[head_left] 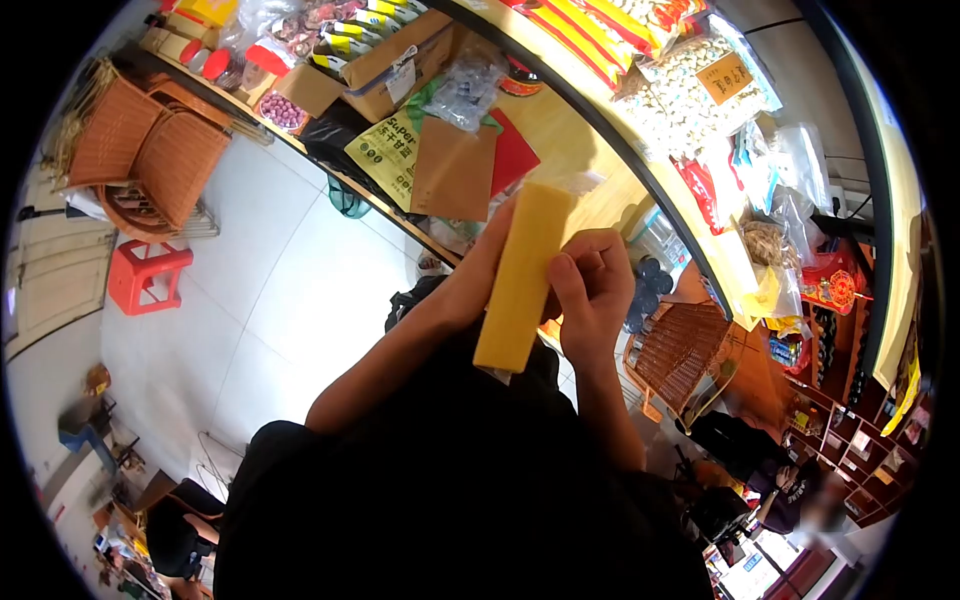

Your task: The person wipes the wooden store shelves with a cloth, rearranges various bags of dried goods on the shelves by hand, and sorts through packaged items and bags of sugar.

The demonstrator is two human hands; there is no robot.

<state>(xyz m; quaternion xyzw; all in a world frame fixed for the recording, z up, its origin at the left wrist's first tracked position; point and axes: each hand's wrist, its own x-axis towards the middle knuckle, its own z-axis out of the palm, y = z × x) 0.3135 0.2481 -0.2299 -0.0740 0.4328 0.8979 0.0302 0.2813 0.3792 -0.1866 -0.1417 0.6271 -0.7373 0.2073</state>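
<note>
Holding a long, flat, yellow block (525,275) in front of the dark-clothed body, close to the edge of the long wooden table (565,125). Tilted a little in the view, with the far end more to the right. Gripping it along its left side with the left hand (488,262), with most of the fingers hidden behind it. Meeting its right edge with the thumb of the right hand (598,295), with the other fingers curled close beside. Cannot tell from this view whether really pinching that edge, or only touching. Showing also, at the near end, a small piece of clear film (497,375), perhaps from a wrapping; too small to be sure.

From here, might slip down between the hands, if gripping too lightly on the left side; more likely because of the smooth-looking surface and the near end without visible support. Might dent or bend, if soft inside, by pressing too strongly with the right thumb. Might tear the clear film, by pulling on it too fast. If dropped, might hit the table edge or fall to the white tiled floor (280,200). By swinging the far end carelessly forward, might also knock the flat brown cardboard sheet (453,170), or the red flat sheet (513,150) just beside it.
</note>
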